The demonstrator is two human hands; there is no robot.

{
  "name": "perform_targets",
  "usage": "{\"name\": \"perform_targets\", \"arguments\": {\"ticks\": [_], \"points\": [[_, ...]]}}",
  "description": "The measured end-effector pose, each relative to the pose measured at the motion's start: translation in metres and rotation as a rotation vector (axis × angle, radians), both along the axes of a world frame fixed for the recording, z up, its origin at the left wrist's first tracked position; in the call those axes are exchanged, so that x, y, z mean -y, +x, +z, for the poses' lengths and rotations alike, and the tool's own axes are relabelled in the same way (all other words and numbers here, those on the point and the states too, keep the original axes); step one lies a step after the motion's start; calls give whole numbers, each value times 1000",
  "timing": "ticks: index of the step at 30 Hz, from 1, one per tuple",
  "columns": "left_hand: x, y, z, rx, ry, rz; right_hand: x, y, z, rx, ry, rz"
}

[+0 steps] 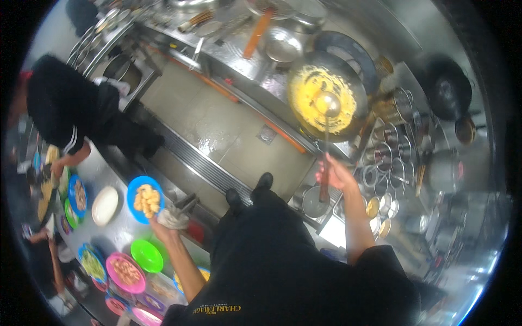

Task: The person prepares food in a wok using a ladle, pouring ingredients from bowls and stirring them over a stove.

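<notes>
My right hand point(337, 173) is closed around the wooden handle of a metal ladle point(327, 104). The ladle's bowl rests in yellow, egg-like food point(304, 87) spread over the inside of a dark wok point(359, 118). My left hand point(162, 230) grips the near rim of a blue plate point(131, 195), which carries a pile of pale golden pieces point(147, 200). A crumpled, greyish cloth point(174, 217) lies against that hand and hides some of its fingers.
A white oval dish point(105, 205), a green bowl point(147, 256) and a pink plate of raw-looking pieces point(125, 272) stand on the steel counter. Seasoning containers point(385, 155) crowd beside the wok. Another person point(69, 102) works across the drain channel point(195, 157).
</notes>
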State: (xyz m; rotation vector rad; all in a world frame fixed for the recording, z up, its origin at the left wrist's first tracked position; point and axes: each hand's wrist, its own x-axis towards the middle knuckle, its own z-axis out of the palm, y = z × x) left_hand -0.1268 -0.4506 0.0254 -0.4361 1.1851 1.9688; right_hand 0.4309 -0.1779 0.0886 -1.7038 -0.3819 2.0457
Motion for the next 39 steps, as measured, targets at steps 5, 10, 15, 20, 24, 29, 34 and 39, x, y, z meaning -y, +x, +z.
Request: {"name": "perform_targets", "arguments": {"ticks": [5,10,15,20,24,29,34,39], "points": [[-71,73,-5,-3,-84,-302,-65,22,5,-185,259,-228],[-189,147,26,-77,-54,-580,9,11,-28,973,600,-20],[-278,195,63,-161,18,-796,-17,0,17,24,266,-193],[-340,222,59,-181,0,-875,-58,32,-41,667,639,-40],[-371,234,46,-378,3,-915,24,5,-29,822,595,122],[-433,282,22,-702,43,-992,-47,15,-1,415,433,86],[-485,333,21,-1532,-124,-1038,-44,45,-25,1036,730,124],[-494,364,53,-2168,198,-867,-18,56,-5,1015,610,129]]}}
